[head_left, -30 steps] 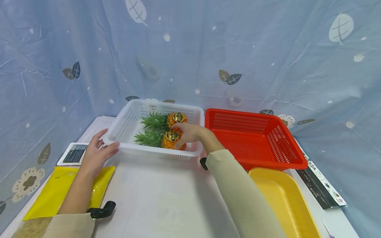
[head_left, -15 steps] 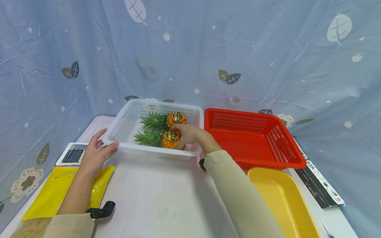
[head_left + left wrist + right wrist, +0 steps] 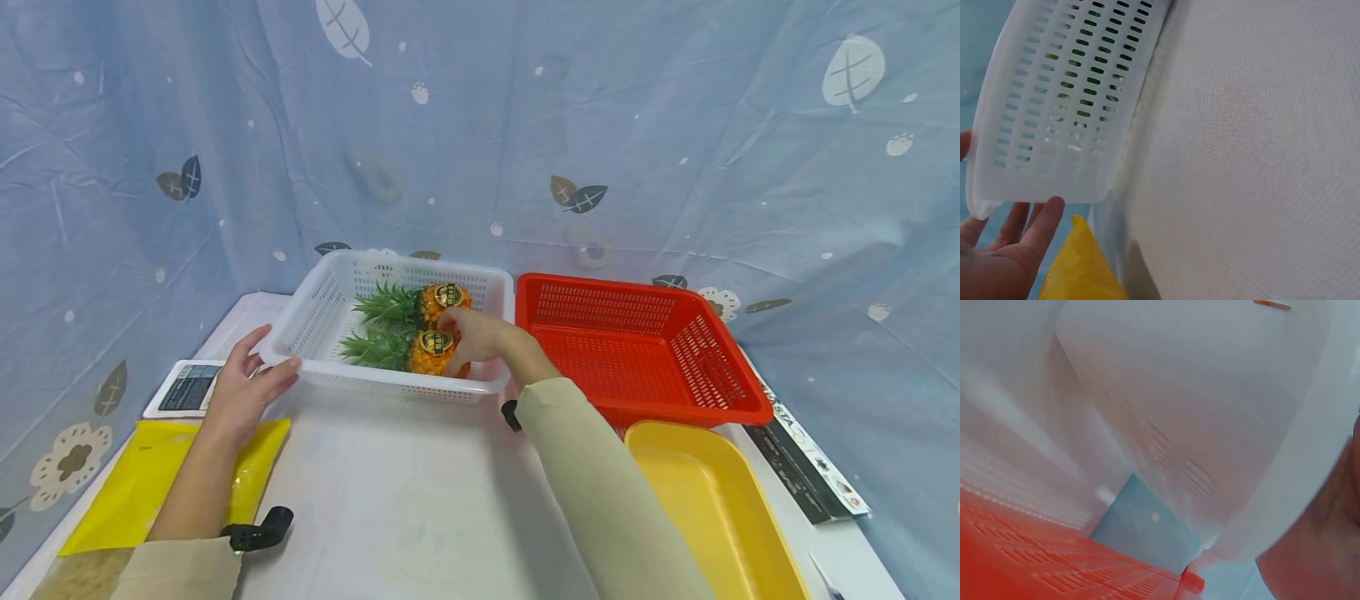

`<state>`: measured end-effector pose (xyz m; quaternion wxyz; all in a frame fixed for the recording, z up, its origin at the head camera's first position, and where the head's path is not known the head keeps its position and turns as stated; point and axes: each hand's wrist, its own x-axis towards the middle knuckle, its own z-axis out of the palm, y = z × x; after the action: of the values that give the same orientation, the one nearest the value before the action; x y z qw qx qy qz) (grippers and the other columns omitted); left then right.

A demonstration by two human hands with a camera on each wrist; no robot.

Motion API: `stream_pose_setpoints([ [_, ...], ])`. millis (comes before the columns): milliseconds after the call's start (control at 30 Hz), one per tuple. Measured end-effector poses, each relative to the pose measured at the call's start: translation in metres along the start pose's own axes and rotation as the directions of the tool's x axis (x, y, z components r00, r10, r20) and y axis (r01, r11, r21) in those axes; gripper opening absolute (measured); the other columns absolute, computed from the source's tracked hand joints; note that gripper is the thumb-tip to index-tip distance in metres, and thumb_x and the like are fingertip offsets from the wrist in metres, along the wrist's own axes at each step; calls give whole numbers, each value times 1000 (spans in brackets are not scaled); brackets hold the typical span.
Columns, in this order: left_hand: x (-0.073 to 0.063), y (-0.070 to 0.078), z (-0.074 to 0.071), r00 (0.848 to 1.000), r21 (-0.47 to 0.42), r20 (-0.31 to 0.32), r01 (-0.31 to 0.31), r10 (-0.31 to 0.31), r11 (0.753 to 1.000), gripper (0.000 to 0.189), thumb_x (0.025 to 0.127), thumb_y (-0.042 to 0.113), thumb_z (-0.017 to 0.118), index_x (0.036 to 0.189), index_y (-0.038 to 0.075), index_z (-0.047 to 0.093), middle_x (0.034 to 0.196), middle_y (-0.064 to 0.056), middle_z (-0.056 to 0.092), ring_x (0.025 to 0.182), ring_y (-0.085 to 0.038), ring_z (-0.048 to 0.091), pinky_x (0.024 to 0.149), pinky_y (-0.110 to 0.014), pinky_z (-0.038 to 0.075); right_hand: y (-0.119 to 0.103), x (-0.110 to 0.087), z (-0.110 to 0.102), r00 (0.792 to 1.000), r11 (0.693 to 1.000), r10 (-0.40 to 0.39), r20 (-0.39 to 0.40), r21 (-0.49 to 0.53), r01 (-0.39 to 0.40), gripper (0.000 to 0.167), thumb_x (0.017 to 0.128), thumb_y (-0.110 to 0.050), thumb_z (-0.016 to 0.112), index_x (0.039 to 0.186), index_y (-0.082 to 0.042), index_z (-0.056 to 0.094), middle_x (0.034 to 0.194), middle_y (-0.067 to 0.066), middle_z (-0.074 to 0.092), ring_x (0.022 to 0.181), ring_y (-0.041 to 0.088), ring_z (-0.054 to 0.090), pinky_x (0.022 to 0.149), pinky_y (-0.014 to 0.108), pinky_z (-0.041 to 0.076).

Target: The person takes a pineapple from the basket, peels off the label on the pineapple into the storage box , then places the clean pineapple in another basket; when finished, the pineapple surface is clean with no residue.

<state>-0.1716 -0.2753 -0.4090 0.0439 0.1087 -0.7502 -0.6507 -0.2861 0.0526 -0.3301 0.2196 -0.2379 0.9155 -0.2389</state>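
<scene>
Two pineapples with green crowns and dark round labels lie side by side in a white perforated basket [image 3: 300, 362]. My right hand [image 3: 483, 337] reaches over the basket's right end and grips the nearer pineapple [image 3: 429, 358] by its body, thumb on the near side. Behind it lies the farther pineapple [image 3: 435, 300], close to those fingers. At the basket's front left corner, my left hand [image 3: 243, 392] holds the rim with thumb and fingers on either side. In the right wrist view, the basket's wall [image 3: 1197, 394] hides the right fingertips.
A red perforated basket [image 3: 705, 417] stands against the white basket's right side. In front of it is a yellow tray [image 3: 720, 500], with a long black-and-white box [image 3: 813, 467] beyond. A yellow packet [image 3: 135, 475] lies under the left forearm, near a white flat package [image 3: 183, 390].
My right thumb and fingers have shifted slightly to the right over the nearer pineapple. The left hand stays at the basket's corner, and both baskets stand where they were.
</scene>
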Motion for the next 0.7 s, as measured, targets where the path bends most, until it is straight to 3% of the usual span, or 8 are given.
stream_pose_setpoints([
  [367,3,-2,2,1000,-19,1,9,-9,1000,98,90,46,77,166,36,15,168,-18,23,137,-25,45,89,-13,53,0,-9,-17,1000,998,-13,-6,57,13,71,81,-12,83,143,-16,49,137,8,56,119,27,55,103,43,55],
  [700,3,-3,1,1000,-33,4,12,-12,999,96,91,44,77,166,36,16,168,-19,21,132,-20,47,88,-14,54,-15,-23,-34,993,993,-102,-59,55,105,68,82,-17,81,143,-16,49,132,9,58,118,26,56,95,40,58],
])
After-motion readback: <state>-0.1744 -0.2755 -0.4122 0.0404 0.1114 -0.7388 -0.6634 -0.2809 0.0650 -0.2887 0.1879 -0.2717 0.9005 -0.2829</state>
